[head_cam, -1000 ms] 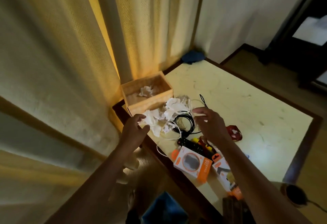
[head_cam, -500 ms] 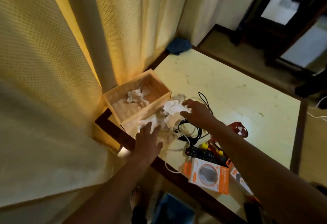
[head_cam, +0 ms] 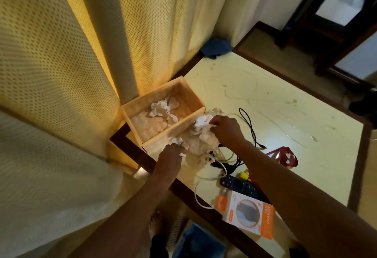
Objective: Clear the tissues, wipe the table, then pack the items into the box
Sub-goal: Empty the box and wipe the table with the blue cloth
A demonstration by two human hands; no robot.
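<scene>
Gripping the crumpled tissues [head_cam: 199, 141] on the table [head_cam: 265, 104], both hands clench the pile: left hand [head_cam: 171, 156] at seven o'clock, right hand [head_cam: 226, 129] at two o'clock. Box [head_cam: 175, 130], just beside at eleven o'clock, holds another tissue [head_cam: 163, 108].

Bare left hand [head_cam: 170, 155] and right hand [head_cam: 226, 128], bare forearms [head_cam: 285, 186], bare foot [head_cam: 155, 224], dark garment [head_cam: 159, 246].

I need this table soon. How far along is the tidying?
Nothing looks finished. In hand: left hand and right hand grip crumpled tissues beside the box, which holds another wad. Left: wipe the streaked table, pack remote, cables, charger pack.
</scene>
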